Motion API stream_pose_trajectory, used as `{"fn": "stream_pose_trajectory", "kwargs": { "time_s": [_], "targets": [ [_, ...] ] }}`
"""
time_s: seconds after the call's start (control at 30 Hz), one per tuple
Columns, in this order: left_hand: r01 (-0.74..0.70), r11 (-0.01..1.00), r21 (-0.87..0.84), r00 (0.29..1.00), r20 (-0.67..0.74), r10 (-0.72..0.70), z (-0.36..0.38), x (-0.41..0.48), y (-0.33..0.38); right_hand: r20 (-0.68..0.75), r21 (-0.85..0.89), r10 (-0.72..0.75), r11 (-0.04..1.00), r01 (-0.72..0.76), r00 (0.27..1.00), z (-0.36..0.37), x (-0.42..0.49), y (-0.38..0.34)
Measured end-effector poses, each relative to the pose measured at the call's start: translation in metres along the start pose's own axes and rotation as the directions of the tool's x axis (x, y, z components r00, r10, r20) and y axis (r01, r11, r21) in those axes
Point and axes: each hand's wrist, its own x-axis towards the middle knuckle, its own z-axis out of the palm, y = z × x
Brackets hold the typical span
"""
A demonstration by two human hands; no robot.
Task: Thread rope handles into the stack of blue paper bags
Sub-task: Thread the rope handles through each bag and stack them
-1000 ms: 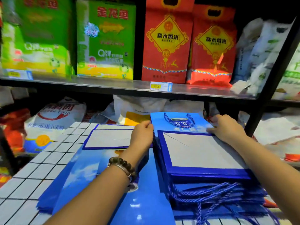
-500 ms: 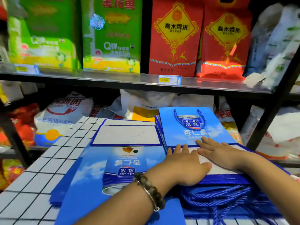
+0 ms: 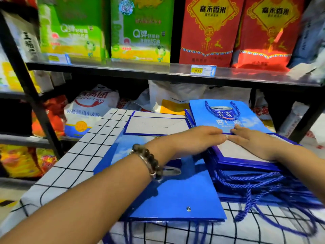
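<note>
left grip [image 3: 197, 140] farther across bag stack [image 3: 246, 164]

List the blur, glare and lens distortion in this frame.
Head view: the wide lens bends the black shelf post and the grid lines of the white checked tablecloth; motion blur smears the green packets and the loose blue rope handles; the grey metal shelf carries a reddish sheen below the red rice bags.
</note>
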Motion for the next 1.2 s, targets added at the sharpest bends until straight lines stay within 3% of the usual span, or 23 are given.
{"fn": "stream_pose_trajectory", "kwargs": {
  "time_s": [0.07,0.13,0.2,0.27,0.33,0.43,0.5,0.6,0.7,0.87,1.03,1.07,1.13,1.2],
  "targets": [
    [-0.050,0.979,0.198,0.996,-0.060,0.063,-0.009,-0.029,-0.007,-0.223,-0.080,-0.073,0.995,0.056,0.972,-0.008,-0.008,-0.006],
    [-0.064,0.922,0.381,0.993,-0.070,0.098,-0.014,-0.066,-0.014,-0.489,-0.193,-0.167,0.978,0.081,0.856,-0.015,-0.019,-0.014],
    [-0.064,0.874,0.482,0.992,-0.064,0.108,-0.015,-0.102,-0.021,-0.651,-0.105,-0.112,0.993,0.057,0.751,-0.019,-0.033,-0.029],
    [-0.062,0.821,0.568,0.983,-0.109,0.150,-0.014,-0.129,-0.033,-0.700,-0.029,-0.055,0.998,0.048,0.712,-0.015,-0.047,-0.046],
    [-0.037,0.770,0.637,0.957,-0.199,0.211,-0.011,-0.147,-0.049,-0.722,-0.069,-0.153,0.986,0.150,0.675,-0.004,-0.063,-0.065],
    [0.130,0.706,0.697,0.950,-0.292,0.114,-0.007,-0.169,-0.059,-0.706,-0.090,-0.311,0.930,0.355,0.636,0.016,-0.098,-0.106],
    [0.198,0.673,0.713,0.917,-0.378,0.130,-0.007,-0.181,-0.071,-0.660,-0.069,-0.387,0.885,0.461,0.644,0.032,-0.117,-0.129],
    [0.188,0.778,0.599,0.834,-0.515,0.196,-0.002,-0.198,-0.080,-0.533,-0.039,-0.489,0.830,0.557,0.690,0.058,-0.130,-0.152],
    [0.232,0.847,0.479,0.737,-0.655,0.169,0.009,-0.213,-0.088,-0.456,0.011,-0.510,0.816,0.578,0.729,0.081,-0.129,-0.162],
    [0.521,0.740,0.426,0.751,-0.641,-0.159,0.034,-0.210,-0.096,-0.517,0.124,-0.422,0.824,0.553,0.745,0.093,-0.129,-0.176],
    [0.608,0.735,0.301,0.713,-0.614,-0.339,0.039,-0.203,-0.093,-0.521,0.131,-0.397,0.838,0.530,0.756,0.097,-0.131,-0.184],
    [0.572,0.788,0.228,0.709,-0.620,-0.335,0.041,-0.203,-0.093,-0.515,0.143,-0.393,0.837,0.529,0.762,0.098,-0.132,-0.184],
    [0.329,0.934,-0.137,0.687,-0.643,-0.337,0.040,-0.202,-0.090,-0.511,0.181,-0.376,0.832,0.524,0.773,0.098,-0.133,-0.184],
    [0.110,0.868,-0.484,0.704,-0.579,-0.412,0.034,-0.198,-0.081,-0.494,0.243,-0.360,0.817,0.523,0.792,0.099,-0.134,-0.182]
  ]
}}
